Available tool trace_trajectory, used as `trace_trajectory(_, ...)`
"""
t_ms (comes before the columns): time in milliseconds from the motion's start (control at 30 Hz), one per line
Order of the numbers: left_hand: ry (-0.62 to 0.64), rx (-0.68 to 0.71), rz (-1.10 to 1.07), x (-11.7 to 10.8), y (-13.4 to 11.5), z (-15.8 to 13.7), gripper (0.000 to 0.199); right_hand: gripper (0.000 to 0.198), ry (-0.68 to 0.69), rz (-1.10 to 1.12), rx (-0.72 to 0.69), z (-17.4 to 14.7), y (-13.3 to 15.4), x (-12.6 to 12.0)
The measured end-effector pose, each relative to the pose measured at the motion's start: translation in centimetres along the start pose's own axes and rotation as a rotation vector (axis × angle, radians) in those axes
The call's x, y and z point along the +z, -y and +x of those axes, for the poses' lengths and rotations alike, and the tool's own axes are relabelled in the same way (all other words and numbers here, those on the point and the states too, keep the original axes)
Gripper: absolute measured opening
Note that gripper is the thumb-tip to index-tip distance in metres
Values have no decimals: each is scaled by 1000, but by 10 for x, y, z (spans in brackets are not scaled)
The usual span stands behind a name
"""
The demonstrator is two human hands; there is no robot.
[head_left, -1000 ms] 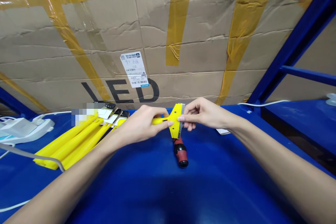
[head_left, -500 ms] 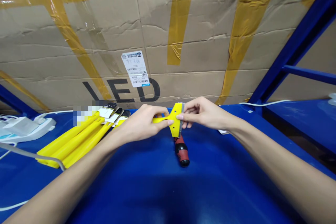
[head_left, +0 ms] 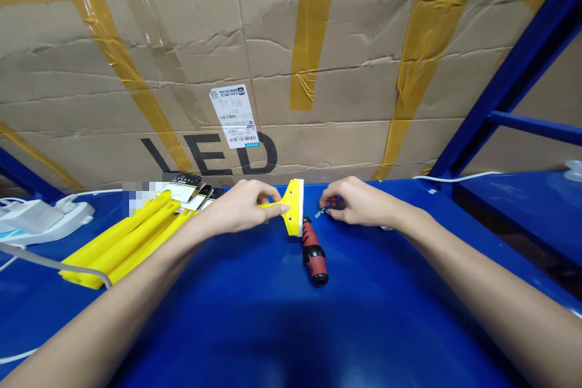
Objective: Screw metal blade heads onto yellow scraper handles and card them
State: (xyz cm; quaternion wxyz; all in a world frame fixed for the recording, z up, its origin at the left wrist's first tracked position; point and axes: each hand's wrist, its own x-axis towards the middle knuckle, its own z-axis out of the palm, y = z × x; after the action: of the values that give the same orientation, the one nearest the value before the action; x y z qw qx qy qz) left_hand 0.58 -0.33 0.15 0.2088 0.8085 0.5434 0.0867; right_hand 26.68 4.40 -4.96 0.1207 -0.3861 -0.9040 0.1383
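Observation:
My left hand (head_left: 243, 206) grips the narrow neck of a yellow scraper (head_left: 294, 206) between thumb and fingers. The scraper is held up with its wide head and pale blade edge facing right. Several tiny metal screws (head_left: 319, 213) lie on the blue surface. Right beside them is my right hand (head_left: 350, 201), its fingers curled and the thumb a little apart from the index finger; nothing shows between them. A red and black screwdriver handle (head_left: 314, 257) lies just under and right of the scraper head.
On the left lie several yellow scrapers in packaging with black-and-white cards (head_left: 122, 236). A white power strip (head_left: 68, 221) and cables are farther left. A large taped cardboard box (head_left: 364, 97) stands behind, and a blue metal frame (head_left: 504, 73) rises on the right.
My right hand has let go of the scraper's blade edge and moved right and down to the screws. The scraper has shifted slightly left in my left hand.

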Motion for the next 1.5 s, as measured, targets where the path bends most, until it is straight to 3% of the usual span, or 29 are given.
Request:
trace_trajectory(367, -5, 40, 27, 2, -3, 0, 35, 20, 94, -76, -46, 2, 8, 4)
trace_trajectory(767, 54, 34, 32, 4, -3, -1, 35, 12, 202, -126, 115, -4, 23, -2)
trace_trajectory(1000, 80, 35, 50, 5, -3, 0, 37, 13, 229, 8, 204, -5, 26, -11)
trace_trajectory(1067, 90, 40, 51, 6, -3, 0, 37, 11, 181, 92, 133, -6, 29, -16)
trace_trajectory(1167, 90, 43, 57, 6, -4, 0, 37, 6, -90, 146, -63, -5, 38, -21)
trace_trajectory(1267, 83, 50, 61, 6, -6, -2, 34, 9, -309, 9, -224, -1, 48, -16)
trace_trajectory(1500, 62, 73, 8, 6, -10, -3, 33, 21, -410, -330, -380, 1, 56, 0)
